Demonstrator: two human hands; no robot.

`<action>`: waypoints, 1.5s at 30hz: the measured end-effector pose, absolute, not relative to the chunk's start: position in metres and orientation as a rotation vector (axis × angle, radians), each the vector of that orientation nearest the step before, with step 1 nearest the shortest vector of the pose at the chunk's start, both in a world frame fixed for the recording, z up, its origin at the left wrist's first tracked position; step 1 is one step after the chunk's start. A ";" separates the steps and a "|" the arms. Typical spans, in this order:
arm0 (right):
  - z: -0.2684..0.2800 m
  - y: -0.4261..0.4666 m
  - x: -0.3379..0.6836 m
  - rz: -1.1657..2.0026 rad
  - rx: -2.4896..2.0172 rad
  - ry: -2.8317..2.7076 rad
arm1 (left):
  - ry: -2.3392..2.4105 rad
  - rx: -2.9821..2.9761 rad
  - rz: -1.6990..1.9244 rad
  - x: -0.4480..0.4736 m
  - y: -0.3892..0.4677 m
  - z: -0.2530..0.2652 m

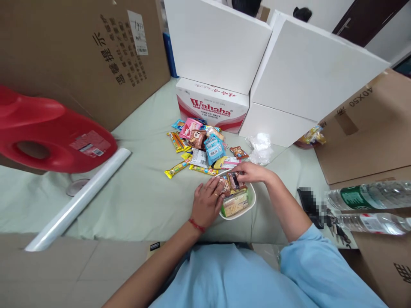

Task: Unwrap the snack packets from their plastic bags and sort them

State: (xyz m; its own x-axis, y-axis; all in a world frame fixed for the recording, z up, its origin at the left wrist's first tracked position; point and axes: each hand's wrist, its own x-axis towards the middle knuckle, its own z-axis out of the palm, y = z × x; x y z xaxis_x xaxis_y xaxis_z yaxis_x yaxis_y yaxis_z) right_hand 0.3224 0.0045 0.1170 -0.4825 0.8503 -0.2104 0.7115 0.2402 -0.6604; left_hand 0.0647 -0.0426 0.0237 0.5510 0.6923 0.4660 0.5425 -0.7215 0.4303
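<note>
A white oval container [252, 203] stands near the table's front edge, holding several wrapped snacks. In its near half lies a clear-and-green packet of pale biscuits [236, 203]. Brown snack packets fill the far half. My left hand [208, 199] lies over the left rim, its stretched fingers resting on one brown snack packet [225, 185]. From the far right, my right hand [252, 172] reaches over the rim with fingers curled onto another dark brown snack packet [236, 180]; its fingertips are partly hidden. Just beyond lies a loose pile of wrapped snacks [199, 143].
A Wahaha carton [212, 107] and white panels [212, 42] stand behind the pile. Crumpled clear plastic [260, 147] lies at its right. On the left are a red jug [58, 132] and a white roll [80, 199]. Water bottles [375, 194] lie at the right, near a dark phone-like object [308, 203].
</note>
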 end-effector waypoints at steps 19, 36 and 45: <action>0.046 -0.134 0.325 0.943 -2.045 -1.205 | 1.476 2.501 1.024 -0.076 -0.050 -0.021; 0.036 -0.143 0.447 0.353 -2.204 -0.215 | 1.491 2.596 1.080 -0.074 -0.054 -0.022; 0.045 -0.101 0.414 0.089 -2.188 -0.634 | 1.496 2.554 1.113 -0.071 -0.054 -0.023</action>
State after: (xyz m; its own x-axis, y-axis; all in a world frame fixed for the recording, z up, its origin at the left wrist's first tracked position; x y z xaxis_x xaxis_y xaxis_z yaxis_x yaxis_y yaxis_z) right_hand 0.4136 -0.1006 0.0450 0.8696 0.4707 0.1490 0.4112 -0.5235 -0.7462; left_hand -0.0710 -0.0540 -0.0229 0.3050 0.7567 0.5783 0.7713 -0.5524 0.3160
